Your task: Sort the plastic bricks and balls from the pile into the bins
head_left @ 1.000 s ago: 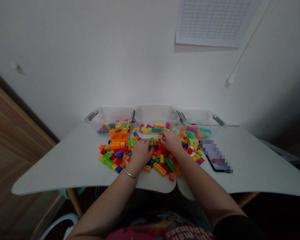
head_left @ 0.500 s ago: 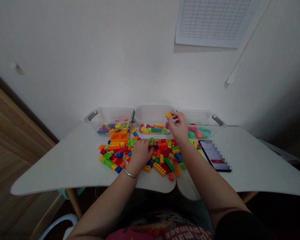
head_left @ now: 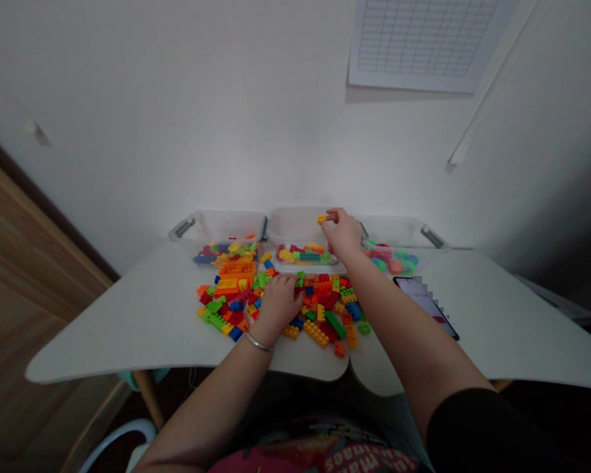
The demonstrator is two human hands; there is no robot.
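Note:
My right hand (head_left: 343,233) is raised over the middle clear bin (head_left: 305,226) and pinches a small yellow brick (head_left: 322,220) at its fingertips. My left hand (head_left: 278,302), with a bracelet at the wrist, rests curled on the heap of coloured bricks (head_left: 280,302) spread over the white table (head_left: 128,322). What its fingers hold, if anything, is hidden. The middle bin holds several yellow, red and green bricks.
A left clear bin (head_left: 217,230) holds mixed bricks and a right clear bin (head_left: 398,233) holds rounded coloured pieces. A phone (head_left: 426,305) lies on the table at the right. The wall stands just behind the bins. A chair edge (head_left: 113,437) shows at lower left.
My right hand lifted from the heap with a yellow brick and moved up and left over the middle bin. My left hand has stayed on the heap.

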